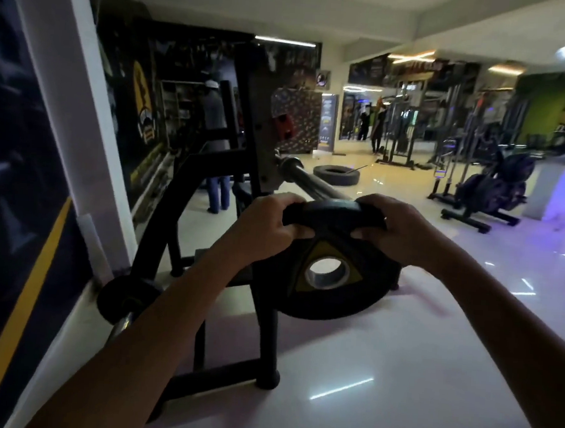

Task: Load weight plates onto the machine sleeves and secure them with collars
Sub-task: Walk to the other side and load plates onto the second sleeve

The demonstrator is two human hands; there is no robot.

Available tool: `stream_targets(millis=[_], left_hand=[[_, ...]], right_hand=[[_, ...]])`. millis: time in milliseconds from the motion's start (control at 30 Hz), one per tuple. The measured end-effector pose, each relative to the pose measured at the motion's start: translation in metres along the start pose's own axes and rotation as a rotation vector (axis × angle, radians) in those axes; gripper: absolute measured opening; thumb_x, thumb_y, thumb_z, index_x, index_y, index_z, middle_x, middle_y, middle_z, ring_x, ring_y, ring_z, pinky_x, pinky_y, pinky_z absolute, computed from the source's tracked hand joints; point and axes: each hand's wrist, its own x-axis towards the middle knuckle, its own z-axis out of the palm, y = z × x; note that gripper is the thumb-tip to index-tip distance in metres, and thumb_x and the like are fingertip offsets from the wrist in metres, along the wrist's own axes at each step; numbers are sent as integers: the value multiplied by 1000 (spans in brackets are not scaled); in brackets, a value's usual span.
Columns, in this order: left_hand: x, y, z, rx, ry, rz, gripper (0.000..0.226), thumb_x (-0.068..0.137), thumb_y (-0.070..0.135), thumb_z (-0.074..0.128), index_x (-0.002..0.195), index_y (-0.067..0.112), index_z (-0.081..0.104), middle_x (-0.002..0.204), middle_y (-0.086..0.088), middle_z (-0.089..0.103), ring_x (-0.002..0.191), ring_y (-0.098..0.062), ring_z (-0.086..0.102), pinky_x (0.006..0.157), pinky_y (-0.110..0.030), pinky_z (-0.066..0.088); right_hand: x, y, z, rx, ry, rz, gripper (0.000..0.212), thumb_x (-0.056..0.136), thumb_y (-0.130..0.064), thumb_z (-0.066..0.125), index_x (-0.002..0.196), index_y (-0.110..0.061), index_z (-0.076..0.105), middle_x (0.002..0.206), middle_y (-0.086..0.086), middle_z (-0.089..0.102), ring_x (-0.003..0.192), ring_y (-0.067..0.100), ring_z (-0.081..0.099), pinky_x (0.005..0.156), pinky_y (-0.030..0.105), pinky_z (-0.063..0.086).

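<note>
Both hands grip a round black weight plate (pixel 334 270), matte and rubbery-looking, by its upper rim: the left hand (pixel 267 226) and right hand (pixel 402 234) each curl fingers through handle cutouts. Its yellow triangular hub rings a smooth metal-lined hole. Just beyond its top edge, a shiny steel sleeve (pixel 313 181) juts from the black machine frame (pixel 211 163); whether they touch is unclear. Glossy pale floor (pixel 397 369) lies open to the right.
</note>
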Motion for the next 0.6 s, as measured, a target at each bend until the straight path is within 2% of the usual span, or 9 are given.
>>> stream_targets(millis=[67, 167, 233, 267, 400, 500, 600], left_hand=[[25, 10, 8, -4, 20, 23, 40, 72, 18, 74, 111, 17, 62, 88, 10, 61, 88, -9, 58, 74, -14, 42], [58, 16, 21, 24, 62, 36, 38, 72, 19, 75, 107, 14, 63, 86, 5, 61, 85, -12, 58, 62, -12, 35], [76, 17, 28, 56, 76, 25, 39, 72, 21, 74, 108, 12, 62, 90, 0, 62, 84, -13, 57, 63, -13, 34], [84, 17, 31, 67, 86, 19, 39, 72, 22, 74, 108, 12, 62, 92, -2, 63, 85, -14, 58, 65, -16, 36], [108, 12, 39, 96, 105, -22, 40, 72, 21, 74, 108, 13, 61, 95, -5, 65, 89, -20, 60, 72, -23, 42], [124, 4, 40, 115, 107, -29, 39, 73, 21, 72, 110, 12, 62, 99, -9, 66, 93, -22, 60, 78, -28, 46], [136, -11, 44, 114, 130, -31, 39, 77, 18, 69, 113, 9, 59, 105, -11, 64, 100, -25, 58, 81, -26, 41]], right_hand=[[12, 13, -19, 0, -5, 23, 47, 75, -4, 71, 118, -11, 55, 99, -3, 53, 90, 13, 51, 63, 1, 35], [34, 31, -39, -5, -8, 8, 51, 72, 1, 72, 119, -8, 55, 92, -14, 50, 91, 9, 49, 65, -2, 33], [48, 42, -48, -8, -21, 20, 47, 71, 2, 73, 114, -5, 56, 87, -11, 52, 88, 13, 51, 66, 4, 36], [55, 47, -50, -10, -29, 28, 44, 72, 2, 73, 112, -5, 56, 86, -7, 52, 87, 16, 52, 67, 12, 39], [76, 65, -50, -18, -33, 38, 42, 73, 0, 72, 111, -3, 55, 94, 4, 53, 90, 20, 53, 76, 32, 46], [91, 79, -45, 24, -53, 40, 42, 75, -3, 71, 114, -3, 55, 101, 14, 57, 93, 25, 56, 81, 38, 47], [109, 95, -34, 7, -24, 36, 44, 77, -6, 70, 118, -6, 53, 109, 16, 59, 102, 30, 55, 88, 42, 46]])
